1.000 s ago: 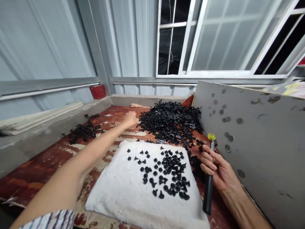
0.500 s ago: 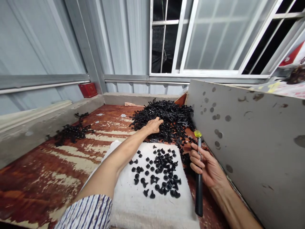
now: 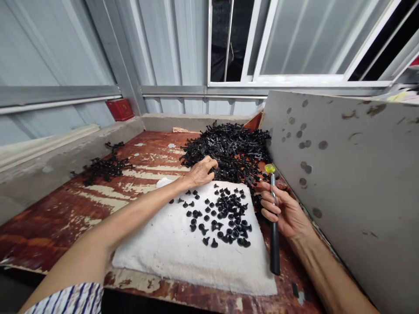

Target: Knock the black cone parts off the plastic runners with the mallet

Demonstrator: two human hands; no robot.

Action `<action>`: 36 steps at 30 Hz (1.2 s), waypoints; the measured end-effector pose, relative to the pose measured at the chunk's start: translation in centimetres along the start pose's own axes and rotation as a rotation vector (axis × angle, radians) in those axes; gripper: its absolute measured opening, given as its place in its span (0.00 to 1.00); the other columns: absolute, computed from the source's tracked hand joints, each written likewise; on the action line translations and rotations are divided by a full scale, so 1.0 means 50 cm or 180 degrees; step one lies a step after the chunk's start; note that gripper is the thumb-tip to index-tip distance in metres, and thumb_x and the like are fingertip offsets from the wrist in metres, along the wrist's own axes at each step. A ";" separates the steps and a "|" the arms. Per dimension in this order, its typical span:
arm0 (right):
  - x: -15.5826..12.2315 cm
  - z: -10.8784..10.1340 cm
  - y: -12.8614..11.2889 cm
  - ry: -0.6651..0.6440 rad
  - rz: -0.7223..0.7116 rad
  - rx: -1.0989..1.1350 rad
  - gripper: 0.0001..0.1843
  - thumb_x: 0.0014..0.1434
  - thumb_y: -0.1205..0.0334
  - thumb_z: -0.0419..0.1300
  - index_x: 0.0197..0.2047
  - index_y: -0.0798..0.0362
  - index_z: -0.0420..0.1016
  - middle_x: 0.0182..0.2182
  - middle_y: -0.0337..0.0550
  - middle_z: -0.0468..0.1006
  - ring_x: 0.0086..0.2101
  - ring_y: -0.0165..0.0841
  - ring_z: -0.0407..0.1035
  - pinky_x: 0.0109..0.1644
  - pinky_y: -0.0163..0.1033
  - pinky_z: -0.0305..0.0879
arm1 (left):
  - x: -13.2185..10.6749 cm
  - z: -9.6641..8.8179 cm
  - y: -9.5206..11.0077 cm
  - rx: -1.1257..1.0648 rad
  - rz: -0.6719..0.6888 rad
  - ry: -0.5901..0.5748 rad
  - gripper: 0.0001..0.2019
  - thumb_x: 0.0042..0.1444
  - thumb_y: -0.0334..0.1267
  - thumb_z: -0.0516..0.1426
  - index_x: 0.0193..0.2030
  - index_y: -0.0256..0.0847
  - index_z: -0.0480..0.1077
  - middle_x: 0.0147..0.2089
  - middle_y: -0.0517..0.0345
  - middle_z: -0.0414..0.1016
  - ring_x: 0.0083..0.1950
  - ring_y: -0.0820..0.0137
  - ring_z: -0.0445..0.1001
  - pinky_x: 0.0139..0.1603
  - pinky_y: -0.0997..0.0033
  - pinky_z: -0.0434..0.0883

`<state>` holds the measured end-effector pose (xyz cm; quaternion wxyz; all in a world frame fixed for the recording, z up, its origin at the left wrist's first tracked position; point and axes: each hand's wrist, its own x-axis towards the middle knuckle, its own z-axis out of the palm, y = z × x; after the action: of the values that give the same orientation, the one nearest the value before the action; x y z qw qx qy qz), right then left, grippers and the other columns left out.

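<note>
My left hand (image 3: 202, 171) reaches across the table with its fingers curled at the near edge of a big pile of black plastic parts (image 3: 231, 150); what it grips is hidden. My right hand (image 3: 284, 211) is wrapped round a small hammer (image 3: 273, 222) with a yellow head and black handle, held upright at the right of a white cloth pad (image 3: 183, 248). Several small black pieces (image 3: 222, 216) lie scattered on the pad between my hands.
A worn red-brown wooden table (image 3: 65, 209) carries everything. A smaller heap of black parts (image 3: 104, 165) lies at far left. A grey spotted board (image 3: 353, 174) stands along the right. A red box (image 3: 119, 109) sits on the back ledge below a window.
My left hand swung from the bare table at the left onto the big pile, then drew back to its near edge and curled. The hammer hand stayed put; the camera tipped down.
</note>
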<state>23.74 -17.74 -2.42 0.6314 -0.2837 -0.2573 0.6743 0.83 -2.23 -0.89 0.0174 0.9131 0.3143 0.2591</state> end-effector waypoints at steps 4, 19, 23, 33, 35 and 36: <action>-0.003 0.002 0.000 -0.0036 0.0054 0.0005 0.16 0.48 0.61 0.70 0.38 0.55 0.71 0.18 0.26 0.61 0.13 0.18 0.52 0.11 0.23 0.56 | 0.008 -0.022 -0.005 -0.0443 -0.0396 0.0545 0.08 0.47 0.25 0.53 0.33 0.40 0.68 0.33 0.59 0.68 0.35 0.71 0.69 0.42 0.70 0.68; -0.010 0.015 0.002 -0.0035 0.0011 -0.0158 0.21 0.48 0.61 0.70 0.44 0.48 0.67 0.31 0.36 0.78 0.17 0.21 0.61 0.11 0.23 0.56 | -0.004 -0.075 0.150 -0.2976 -0.1500 -0.0316 0.08 0.54 0.38 0.57 0.28 0.38 0.66 0.22 0.62 0.72 0.18 0.79 0.66 0.17 0.81 0.63; -0.024 0.030 0.004 -0.0135 0.0110 -0.0310 0.21 0.45 0.60 0.71 0.41 0.51 0.69 0.26 0.33 0.74 0.15 0.20 0.57 0.10 0.23 0.54 | -0.020 -0.073 0.198 -0.3163 -0.1476 -0.1149 0.10 0.54 0.39 0.60 0.27 0.36 0.67 0.19 0.63 0.70 0.16 0.80 0.64 0.16 0.81 0.61; -0.029 0.042 0.017 -0.0142 -0.0054 -0.0554 0.19 0.42 0.67 0.72 0.32 0.53 0.66 0.23 0.30 0.69 0.15 0.18 0.58 0.09 0.21 0.52 | -0.071 -0.059 0.225 -0.4349 -0.2370 -0.0766 0.12 0.58 0.45 0.58 0.38 0.36 0.67 0.34 0.55 0.74 0.29 0.73 0.74 0.26 0.74 0.72; -0.030 0.042 0.018 -0.0117 -0.0135 -0.0579 0.19 0.42 0.67 0.72 0.31 0.53 0.66 0.24 0.30 0.70 0.16 0.19 0.59 0.09 0.21 0.53 | -0.077 -0.060 0.239 -0.4588 -0.2437 -0.0868 0.12 0.59 0.45 0.57 0.39 0.36 0.69 0.36 0.53 0.75 0.31 0.73 0.75 0.29 0.72 0.73; -0.031 0.043 0.019 -0.0118 -0.0153 -0.0599 0.19 0.41 0.66 0.73 0.31 0.53 0.66 0.24 0.30 0.70 0.16 0.19 0.60 0.09 0.21 0.53 | -0.079 -0.059 0.245 -0.4601 -0.2423 -0.0886 0.12 0.59 0.45 0.56 0.40 0.37 0.69 0.37 0.53 0.75 0.31 0.73 0.74 0.29 0.72 0.73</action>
<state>21.61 -19.30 -1.48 0.6131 -0.3229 -0.3379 0.6369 3.67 -14.73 2.24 0.7253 0.5318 0.3529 0.2582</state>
